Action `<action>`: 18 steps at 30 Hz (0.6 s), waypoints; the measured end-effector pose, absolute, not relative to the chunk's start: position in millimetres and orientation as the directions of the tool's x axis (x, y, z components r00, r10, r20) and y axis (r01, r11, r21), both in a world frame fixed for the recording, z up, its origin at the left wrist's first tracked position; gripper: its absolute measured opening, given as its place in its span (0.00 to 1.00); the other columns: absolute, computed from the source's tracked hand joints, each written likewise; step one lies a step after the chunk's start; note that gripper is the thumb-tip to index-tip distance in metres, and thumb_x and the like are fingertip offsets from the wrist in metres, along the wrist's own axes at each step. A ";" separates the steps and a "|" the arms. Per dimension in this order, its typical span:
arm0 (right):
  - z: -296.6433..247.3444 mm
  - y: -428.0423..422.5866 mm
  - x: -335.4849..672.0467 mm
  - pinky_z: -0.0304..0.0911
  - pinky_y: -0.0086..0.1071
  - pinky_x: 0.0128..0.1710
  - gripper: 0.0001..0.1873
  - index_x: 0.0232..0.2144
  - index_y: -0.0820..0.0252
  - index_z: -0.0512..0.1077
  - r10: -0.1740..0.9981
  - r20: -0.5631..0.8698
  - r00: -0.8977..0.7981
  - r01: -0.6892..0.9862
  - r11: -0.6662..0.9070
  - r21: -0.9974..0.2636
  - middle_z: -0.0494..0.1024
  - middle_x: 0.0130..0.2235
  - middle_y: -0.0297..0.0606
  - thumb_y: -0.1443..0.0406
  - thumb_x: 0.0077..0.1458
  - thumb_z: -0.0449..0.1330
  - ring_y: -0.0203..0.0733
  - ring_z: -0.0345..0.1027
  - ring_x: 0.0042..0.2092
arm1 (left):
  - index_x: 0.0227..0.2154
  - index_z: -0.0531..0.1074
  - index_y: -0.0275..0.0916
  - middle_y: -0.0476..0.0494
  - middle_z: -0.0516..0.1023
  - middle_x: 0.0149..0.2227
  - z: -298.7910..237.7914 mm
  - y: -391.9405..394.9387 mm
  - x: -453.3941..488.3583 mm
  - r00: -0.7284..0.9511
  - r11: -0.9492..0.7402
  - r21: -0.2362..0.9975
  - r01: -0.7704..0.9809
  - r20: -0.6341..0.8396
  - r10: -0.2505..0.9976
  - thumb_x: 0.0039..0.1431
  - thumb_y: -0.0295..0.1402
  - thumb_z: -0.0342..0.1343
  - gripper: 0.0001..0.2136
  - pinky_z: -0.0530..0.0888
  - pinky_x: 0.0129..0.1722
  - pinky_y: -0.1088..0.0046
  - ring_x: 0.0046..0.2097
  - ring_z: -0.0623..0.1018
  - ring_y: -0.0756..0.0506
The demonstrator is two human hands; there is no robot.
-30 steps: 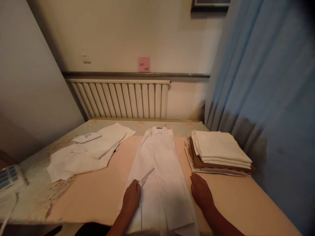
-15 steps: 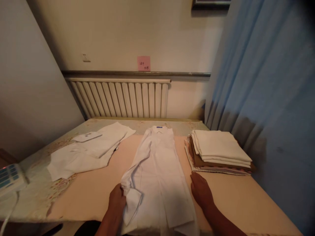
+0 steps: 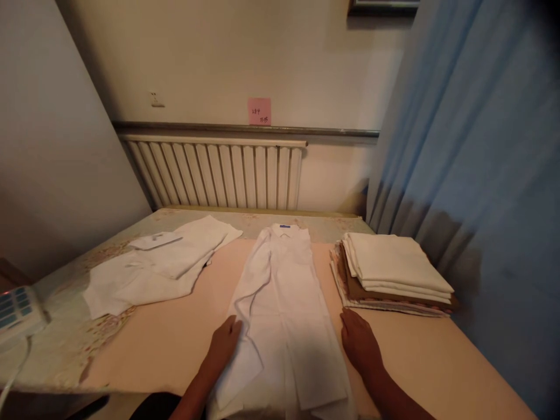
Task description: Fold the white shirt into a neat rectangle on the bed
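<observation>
A white long-sleeved shirt (image 3: 289, 291) lies lengthwise before me, collar at the far end, with a blue label inside the collar. Its left sleeve is folded in along the body, and the cuff end lies over the near part. My left hand (image 3: 225, 341) is closed on that sleeve's outer edge, its fingertips partly hidden. Just beyond the shirt's right edge, my right hand (image 3: 359, 341) rests on the peach cloth (image 3: 406, 356), fingers bent together with nothing visible in them.
More white garments (image 3: 153, 265) lie loosely at the left. A stack of folded cloths (image 3: 394, 262), white on top and brown below, stands at the right near a blue curtain (image 3: 481, 204). A device with buttons (image 3: 20, 309) and a cable sits at the left edge. Behind is a radiator (image 3: 219, 175).
My left hand has moved up and right along the sleeve. The sleeve's lower part now lies flatter and straighter over the shirt. My right hand has hardly moved.
</observation>
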State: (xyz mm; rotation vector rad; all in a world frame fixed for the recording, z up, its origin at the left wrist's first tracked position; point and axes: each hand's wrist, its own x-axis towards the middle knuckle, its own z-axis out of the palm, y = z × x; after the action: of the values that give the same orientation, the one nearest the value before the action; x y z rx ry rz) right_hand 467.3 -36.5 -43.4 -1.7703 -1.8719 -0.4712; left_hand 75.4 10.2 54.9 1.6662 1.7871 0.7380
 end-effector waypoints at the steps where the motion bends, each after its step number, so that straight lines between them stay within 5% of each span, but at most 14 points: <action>1: -43.4 -36.4 467.6 0.59 0.43 0.57 0.19 0.47 0.63 0.71 0.815 0.580 -0.017 0.991 0.089 -0.096 0.75 0.51 0.47 0.72 0.55 0.50 0.48 0.66 0.55 | 0.32 0.73 0.41 0.44 0.80 0.37 60.5 7.5 77.2 0.090 -0.035 0.720 0.693 -0.037 0.995 0.55 0.41 0.50 0.11 0.71 0.45 0.68 0.44 0.76 0.42; 3: -43.5 -36.4 468.0 0.59 0.43 0.57 0.19 0.47 0.64 0.71 0.822 0.569 -0.022 0.993 0.086 -0.086 0.74 0.52 0.47 0.72 0.55 0.50 0.48 0.65 0.55 | 0.38 0.75 0.43 0.44 0.80 0.43 70.7 4.2 79.9 0.368 -0.234 0.714 0.660 -0.036 0.929 0.56 0.44 0.51 0.14 0.68 0.50 0.68 0.48 0.75 0.42; 5: -43.5 -36.5 468.1 0.60 0.43 0.57 0.19 0.47 0.63 0.71 0.827 0.561 -0.015 0.994 0.074 -0.083 0.74 0.52 0.47 0.72 0.55 0.49 0.48 0.66 0.55 | 0.39 0.75 0.43 0.44 0.80 0.41 76.7 7.2 79.5 0.459 -0.304 0.715 0.630 -0.027 0.888 0.60 0.44 0.47 0.16 0.68 0.47 0.69 0.45 0.76 0.43; 10: -41.6 -35.7 467.0 0.62 0.45 0.56 0.20 0.47 0.61 0.72 0.836 0.548 0.028 0.991 0.048 -0.124 0.75 0.52 0.46 0.70 0.54 0.49 0.48 0.68 0.53 | 0.37 0.72 0.38 0.41 0.77 0.39 63.4 38.6 59.4 0.000 -0.078 0.630 0.773 0.123 0.992 0.62 0.36 0.41 0.15 0.68 0.43 0.69 0.41 0.75 0.44; 13: -40.4 -34.8 466.6 0.63 0.46 0.55 0.20 0.47 0.60 0.73 0.834 0.549 0.050 0.987 0.042 -0.153 0.76 0.51 0.45 0.69 0.55 0.49 0.48 0.69 0.53 | 0.32 0.72 0.38 0.43 0.77 0.35 43.9 57.9 43.7 -0.083 0.008 0.626 0.780 0.090 0.993 0.58 0.32 0.44 0.11 0.68 0.40 0.70 0.39 0.75 0.44; 18: -45.0 -35.0 469.4 0.63 0.46 0.56 0.20 0.46 0.58 0.73 0.842 0.537 0.051 0.986 0.044 -0.161 0.76 0.51 0.44 0.68 0.55 0.48 0.48 0.69 0.53 | 0.35 0.72 0.39 0.47 0.77 0.31 17.8 80.0 27.2 -0.126 0.123 0.860 0.495 -0.069 0.990 0.54 0.35 0.49 0.10 0.71 0.36 0.73 0.35 0.77 0.47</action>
State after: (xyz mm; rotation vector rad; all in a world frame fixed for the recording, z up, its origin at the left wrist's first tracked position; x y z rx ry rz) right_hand 469.4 -35.0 -45.0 -1.8362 -1.8293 -0.3783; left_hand 27.2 80.0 17.8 1.4516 1.7154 0.9132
